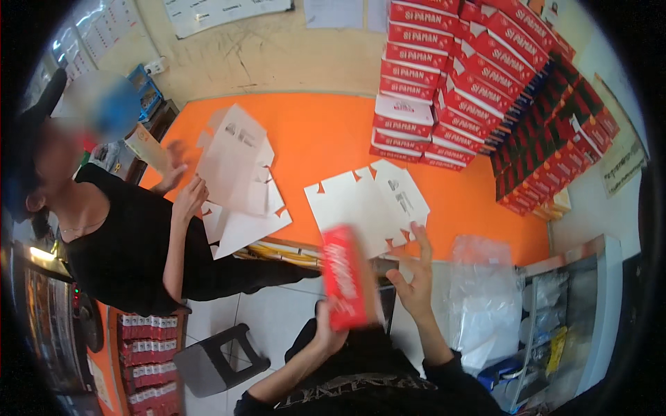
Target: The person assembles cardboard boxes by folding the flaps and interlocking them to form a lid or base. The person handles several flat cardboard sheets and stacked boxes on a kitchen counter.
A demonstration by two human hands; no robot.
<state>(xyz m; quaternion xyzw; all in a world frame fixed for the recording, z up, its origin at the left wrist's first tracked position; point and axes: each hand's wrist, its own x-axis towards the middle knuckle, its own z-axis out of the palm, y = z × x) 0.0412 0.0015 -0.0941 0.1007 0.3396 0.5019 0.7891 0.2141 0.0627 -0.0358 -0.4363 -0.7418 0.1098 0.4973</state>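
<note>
Left hand (329, 336): gripping the lower end of a red box (345, 284); we could not see the fingers behind it.

Right hand (415, 288): empty, fingers spread, just beside the box.

Red box: held aloft, tilted, before the front edge of the orange table (316, 132).

Step, in our judgement: one-handed handling of the box. The next move seemed to us to call for the right hand's steadying its free side before any regrip.

White cardboard blank (361, 201): flat on the table, its near edge partly hidden.

Farther out: a co-worker (135, 229) with a raised pale sheet (232, 159), blurred; stacked red cartons (416, 62).

Hard to make out: the box's blurred edges, its underside and whether it was filled.
</note>
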